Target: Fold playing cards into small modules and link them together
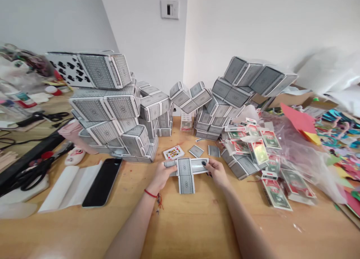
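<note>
Several grey-backed playing cards (185,167) form a T-like shape between my hands, low over the wooden table. My left hand (161,178), with a red string bracelet at the wrist, grips the left end of the cards, thumb on top. On the right end, my right hand (216,172) pinches a card between thumb and fingers; dark nail polish shows. Just beyond lie a face-up playing card (173,152) with a court figure, a grey-backed card (196,151) and another grey-backed card (214,151).
Block stacks covered in cards rise at the left (109,109) and right (233,90). Opened card boxes (257,150) pile up at right beside plastic wrap. A black phone (102,182), white paper (69,185) and black-handled scissors (39,172) lie at left.
</note>
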A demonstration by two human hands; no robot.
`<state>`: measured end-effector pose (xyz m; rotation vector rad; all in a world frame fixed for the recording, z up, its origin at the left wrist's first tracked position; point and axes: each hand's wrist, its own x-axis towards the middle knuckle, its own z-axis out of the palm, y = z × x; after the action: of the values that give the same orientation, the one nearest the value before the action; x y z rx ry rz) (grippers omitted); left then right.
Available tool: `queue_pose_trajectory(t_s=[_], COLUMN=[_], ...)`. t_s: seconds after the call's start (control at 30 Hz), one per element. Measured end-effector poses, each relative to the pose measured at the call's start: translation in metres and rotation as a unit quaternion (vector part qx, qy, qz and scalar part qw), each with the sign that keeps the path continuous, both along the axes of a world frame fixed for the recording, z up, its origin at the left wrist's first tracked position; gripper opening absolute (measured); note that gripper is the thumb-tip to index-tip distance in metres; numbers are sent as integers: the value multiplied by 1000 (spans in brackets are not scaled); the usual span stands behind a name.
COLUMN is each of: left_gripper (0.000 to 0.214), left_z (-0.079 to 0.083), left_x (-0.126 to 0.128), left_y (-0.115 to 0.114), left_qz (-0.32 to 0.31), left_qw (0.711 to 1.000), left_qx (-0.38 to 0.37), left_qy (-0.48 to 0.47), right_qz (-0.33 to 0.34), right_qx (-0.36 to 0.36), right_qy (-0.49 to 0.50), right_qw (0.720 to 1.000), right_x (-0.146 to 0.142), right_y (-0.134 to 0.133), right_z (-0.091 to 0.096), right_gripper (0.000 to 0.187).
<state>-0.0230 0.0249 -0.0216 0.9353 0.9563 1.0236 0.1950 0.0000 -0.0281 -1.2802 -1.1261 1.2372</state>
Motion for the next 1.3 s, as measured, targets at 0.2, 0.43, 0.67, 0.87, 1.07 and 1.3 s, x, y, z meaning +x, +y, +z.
queue_pose_trajectory(t_s=[0.2, 0.43, 0.67, 0.87, 1.07, 1.3], left_gripper=[36, 33, 26, 24, 25, 27], left_z=[2, 3, -2, -1, -2, 4], left_x=[3, 4, 6, 8, 10, 7], left_y=[-1, -3, -3, -4, -3, -5], left_qz=[-1, 0, 1, 4, 11, 15], left_qw=[1000, 999, 1000, 999, 997, 996], left_qx=[-8, -20, 18, 27, 14, 33], left_qy=[-25, -35, 15, 37, 72, 79], right_qz=[7, 13, 37, 60, 84, 60], right_qx=[-31, -40, -32, -16, -11, 8], right_qy=[61, 85, 37, 18, -22, -44], right_qw=[998, 995, 998, 998, 996, 997], right_x=[-2, -3, -11, -15, -17, -21], right_y=[2, 2, 1, -1, -2, -2], right_z=[-6, -6, 0, 1, -1, -2], right_gripper=[30, 31, 35, 34, 35, 36])
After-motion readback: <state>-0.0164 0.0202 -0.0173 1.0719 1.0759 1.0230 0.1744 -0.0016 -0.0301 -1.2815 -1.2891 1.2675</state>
